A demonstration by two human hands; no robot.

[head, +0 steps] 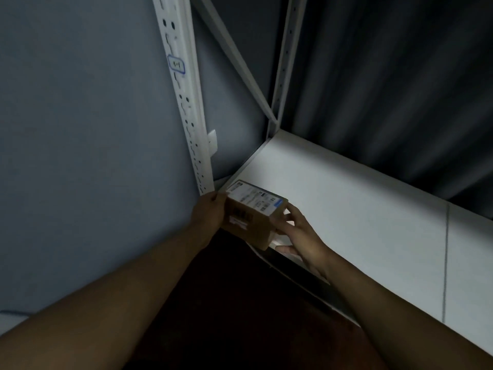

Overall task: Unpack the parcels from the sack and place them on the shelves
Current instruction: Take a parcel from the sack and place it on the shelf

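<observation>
One parcel [253, 213] was all I could make out at this point, a small brown cardboard box with a white shipping label on top and a barcode sticker on its near side, and it was right at the front left corner of the white shelf [360, 209], close to the slotted upright post [186, 116]. Whether it was actually resting on the shelf or hanging just over the front edge, I honestly couldn't tell, the shot was pretty dim and a bit blurry. So my read was that this box was mid-placement, not fully set down and let go yet. No other parcels showed on that shelf, and the sack wasn't in view at all, so how many were left to unpack was anyone's guess. As for the hands, the box sat squarely between them: the left hand [210, 212] was wrapped on the box's left side, on the post side of it, fingers curled against the cardboard, while the right hand [298, 231] was on the opposite side with its fingers spread and touching the box's right face, thumb down by the shelf's front lip. Neither hand had released it.
</observation>
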